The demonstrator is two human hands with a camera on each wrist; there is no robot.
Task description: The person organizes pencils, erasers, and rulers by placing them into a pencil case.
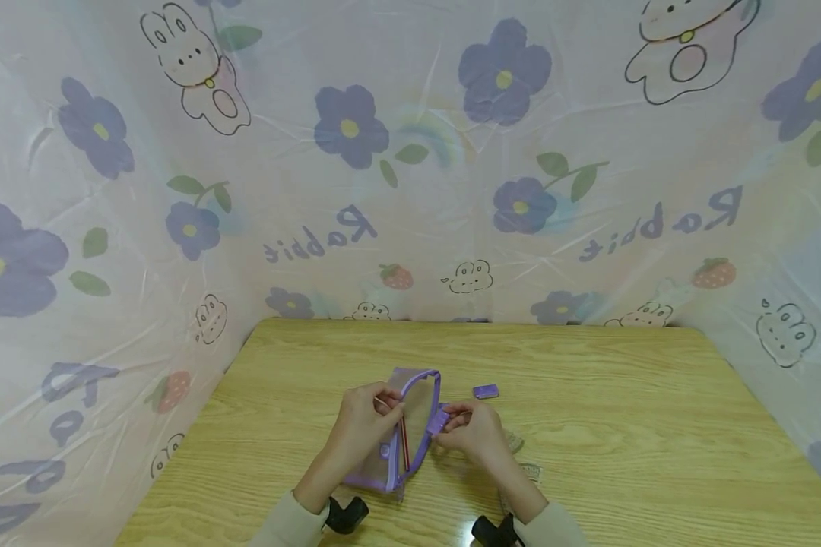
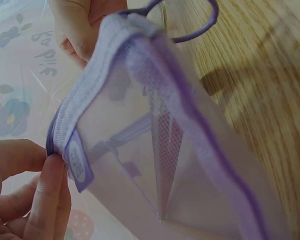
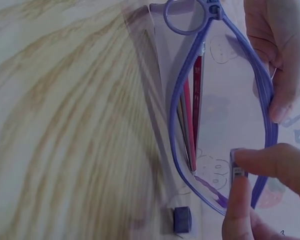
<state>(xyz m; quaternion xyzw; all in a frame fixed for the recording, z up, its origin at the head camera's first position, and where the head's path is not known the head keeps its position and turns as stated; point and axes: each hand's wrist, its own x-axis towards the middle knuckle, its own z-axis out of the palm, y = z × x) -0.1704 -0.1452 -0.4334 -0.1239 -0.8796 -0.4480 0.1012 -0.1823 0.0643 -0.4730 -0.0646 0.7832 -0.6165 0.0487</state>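
Observation:
A see-through mesh pencil pouch (image 1: 417,395) with purple edging stands with its zipped mouth wide apart. My left hand (image 1: 364,419) pinches the pouch's rim, near a purple tag (image 2: 79,162). Inside the pouch lie red pencils (image 3: 188,125), seen through its mouth in the right wrist view. Between thumb and fingers, my right hand (image 1: 475,431) holds a small purple block (image 1: 439,420) at the right side of the mouth. The right wrist view shows this held block (image 3: 235,162) edge-on, with small print on it. Its exact kind is unclear.
Another small purple block (image 1: 486,391) lies on the wooden table (image 1: 602,425), beyond the right hand. Beige items (image 1: 530,472) lie partly hidden under the right forearm. A patterned curtain (image 1: 438,228) encloses the table's back and sides. A purple zip ring (image 3: 166,20) hangs at the pouch's end.

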